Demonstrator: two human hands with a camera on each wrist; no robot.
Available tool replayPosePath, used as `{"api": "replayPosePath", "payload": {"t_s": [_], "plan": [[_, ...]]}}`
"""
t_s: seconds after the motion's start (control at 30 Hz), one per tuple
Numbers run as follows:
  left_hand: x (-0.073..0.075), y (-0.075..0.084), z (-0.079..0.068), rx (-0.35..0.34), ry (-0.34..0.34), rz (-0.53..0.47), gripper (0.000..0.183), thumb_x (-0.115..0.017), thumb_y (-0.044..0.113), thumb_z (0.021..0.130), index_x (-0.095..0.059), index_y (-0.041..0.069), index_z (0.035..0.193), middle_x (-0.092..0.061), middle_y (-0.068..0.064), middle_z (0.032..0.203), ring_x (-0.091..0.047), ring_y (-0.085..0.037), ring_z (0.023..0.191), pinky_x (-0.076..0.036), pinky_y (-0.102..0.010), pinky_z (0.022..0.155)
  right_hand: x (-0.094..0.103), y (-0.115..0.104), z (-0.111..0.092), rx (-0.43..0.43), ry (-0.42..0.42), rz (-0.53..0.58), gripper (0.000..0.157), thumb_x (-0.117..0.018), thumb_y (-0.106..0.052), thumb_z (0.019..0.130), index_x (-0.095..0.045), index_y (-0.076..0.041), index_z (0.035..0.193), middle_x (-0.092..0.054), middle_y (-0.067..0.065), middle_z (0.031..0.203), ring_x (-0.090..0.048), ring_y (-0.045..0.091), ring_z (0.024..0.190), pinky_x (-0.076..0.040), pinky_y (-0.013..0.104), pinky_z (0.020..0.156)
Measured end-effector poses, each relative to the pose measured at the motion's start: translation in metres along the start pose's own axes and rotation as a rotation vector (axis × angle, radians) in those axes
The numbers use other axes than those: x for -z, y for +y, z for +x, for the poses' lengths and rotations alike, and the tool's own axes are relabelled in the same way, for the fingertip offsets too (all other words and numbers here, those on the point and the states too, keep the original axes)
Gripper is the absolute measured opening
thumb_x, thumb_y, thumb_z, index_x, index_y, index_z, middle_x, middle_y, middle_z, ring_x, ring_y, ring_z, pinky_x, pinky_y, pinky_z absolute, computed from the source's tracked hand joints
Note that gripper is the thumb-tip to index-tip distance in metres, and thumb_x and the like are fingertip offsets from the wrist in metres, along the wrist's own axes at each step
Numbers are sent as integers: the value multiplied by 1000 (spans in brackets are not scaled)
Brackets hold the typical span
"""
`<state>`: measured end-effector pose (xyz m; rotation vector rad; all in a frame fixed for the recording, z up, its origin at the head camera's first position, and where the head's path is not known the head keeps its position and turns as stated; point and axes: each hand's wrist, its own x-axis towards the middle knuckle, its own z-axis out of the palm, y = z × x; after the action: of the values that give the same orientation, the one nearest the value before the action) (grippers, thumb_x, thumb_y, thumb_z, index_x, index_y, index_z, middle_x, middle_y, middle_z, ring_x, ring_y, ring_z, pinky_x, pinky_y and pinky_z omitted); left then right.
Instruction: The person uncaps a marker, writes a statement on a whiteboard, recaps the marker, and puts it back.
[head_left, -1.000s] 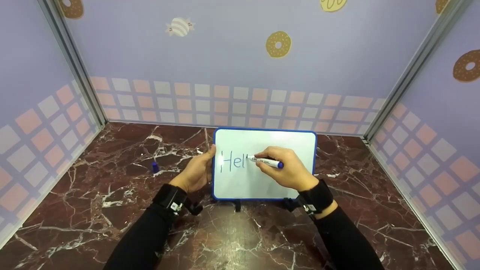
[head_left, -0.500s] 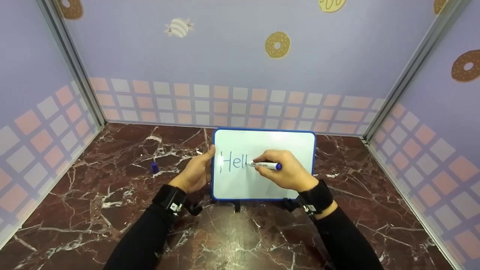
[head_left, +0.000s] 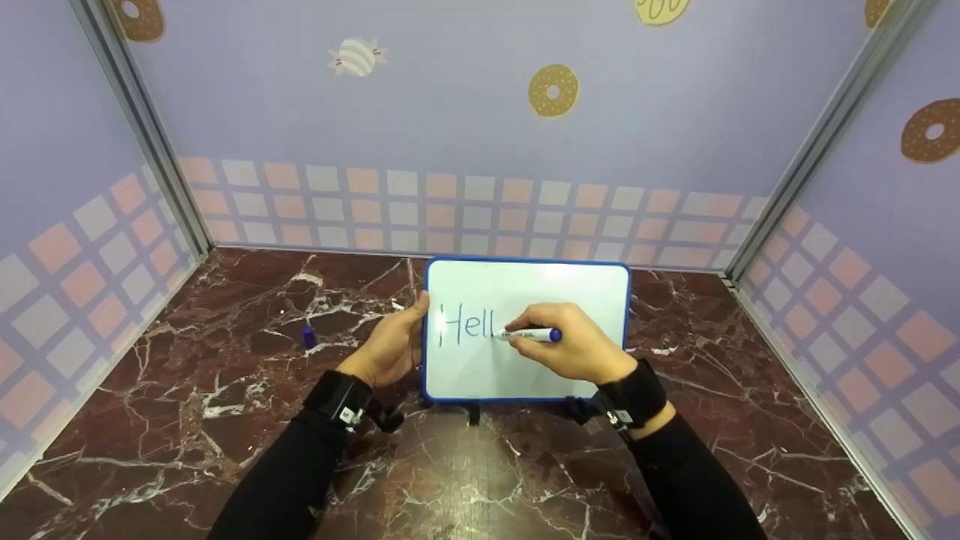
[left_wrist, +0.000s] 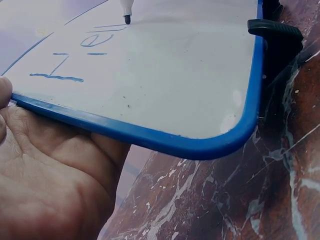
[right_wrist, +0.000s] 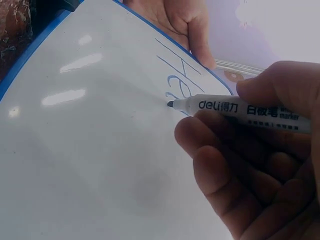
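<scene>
Head view: the whiteboard (head_left: 465,379), framed by a blue rim (head_left: 628,307), is at the centre of the worktop (head_left: 450,487), with its white face toward the camera. The left hand (head_left: 390,346) grips the left side of the board; the thumb lies at the rim, and the remaining fingers pass behind the board, where their exact position is hidden. The right hand (head_left: 571,343) holds the marker (head_left: 531,335), pinched between thumb and fingers in front of the board, blue end directed to the right. The blue lettering (head_left: 466,325) reads "Hell" and occupies the left half of the face; the marker tip is located at the foot of the last stroke. The right wrist view shows the dark tip at the board surface and the word "deli" printed on the white barrel. A black bracket (left_wrist: 275,31) is fitted at the lower edge of the board. The blue cap (head_left: 309,337) stands on the worktop, to the left of the left hand and apart from it. A black strap encircles each wrist. Behind the worktop, a lilac wall (head_left: 450,112) carries doughnut and sweet motifs above rows of pink and white squares.
</scene>
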<state>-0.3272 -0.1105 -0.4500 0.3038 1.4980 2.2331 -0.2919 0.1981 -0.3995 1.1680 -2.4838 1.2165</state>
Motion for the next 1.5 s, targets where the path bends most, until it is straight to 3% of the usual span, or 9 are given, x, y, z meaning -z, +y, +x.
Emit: {"api": "replayPosePath", "payload": {"t_s": [0.57, 0.8, 1.17, 1.5], "plan": [[0, 0, 0, -13, 23, 8, 62, -42, 54, 119, -61, 5, 151, -78, -10, 134, -77, -27, 115, -65, -45, 98, 2, 0, -1, -34, -6, 20, 9, -81, -6, 102, -83, -5, 111, -83, 2, 107, -79, 22, 103, -65, 40, 97], [0, 0, 0, -5, 2, 9, 64, -40, 55, 119, -56, 5, 156, -76, -10, 137, -75, -27, 120, -64, -45, 100, 6, 1, -3, 9, 9, 46, 11, -80, -4, 102, -84, -4, 112, -83, 1, 107, -79, 20, 103, -64, 37, 97], [-1, 0, 1, -9, 12, -15, 58, -42, 53, 119, -60, 6, 149, -78, -8, 129, -76, -26, 114, -65, -44, 97, 14, 4, -8, 57, 64, 36, 12, -80, -4, 103, -83, -5, 115, -82, 2, 107, -79, 25, 107, -64, 40, 97], [-1, 1, 1, -11, 1, -16, 59, -41, 53, 119, -61, 7, 150, -78, -8, 132, -76, -27, 116, -64, -45, 99, 13, 7, -8, 57, 64, 20, 12, -80, -3, 102, -83, -2, 114, -81, 3, 107, -79, 24, 106, -64, 38, 96]]}}
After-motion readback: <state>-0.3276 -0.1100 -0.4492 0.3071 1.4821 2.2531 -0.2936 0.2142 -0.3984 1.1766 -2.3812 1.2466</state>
